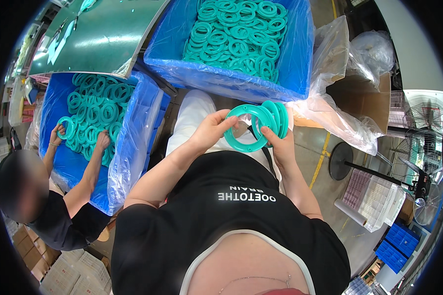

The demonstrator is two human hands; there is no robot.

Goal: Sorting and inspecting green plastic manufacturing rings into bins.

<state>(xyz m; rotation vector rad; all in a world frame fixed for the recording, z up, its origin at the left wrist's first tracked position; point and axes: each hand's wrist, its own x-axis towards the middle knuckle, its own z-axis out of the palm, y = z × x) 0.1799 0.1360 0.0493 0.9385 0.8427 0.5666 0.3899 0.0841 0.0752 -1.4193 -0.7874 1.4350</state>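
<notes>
A teal plastic ring (pixel 242 146) with a wide flat rim is held up over my lap. My left hand (pixel 209 130) pinches its left edge between thumb and fingers. My right hand (pixel 282 145) has its thumb on the ring's lower right edge. Several more teal rings (pixel 283 118) fan out behind it on the right side, in the same right hand; its fingers are mostly hidden. Just beyond my hands stands a blue bin (pixel 285 88) lined with clear plastic, holding a heap of similar teal rings (pixel 238 46).
At left, a co-worker's hands (pixel 103 140) reach into another lined blue bin (pixel 152 118) of teal rings. A green-topped table (pixel 103 42) is at the far left. To the right are a plastic-lined cardboard box (pixel 364 98), a stand's round base (pixel 339 161) and a fan (pixel 426 201).
</notes>
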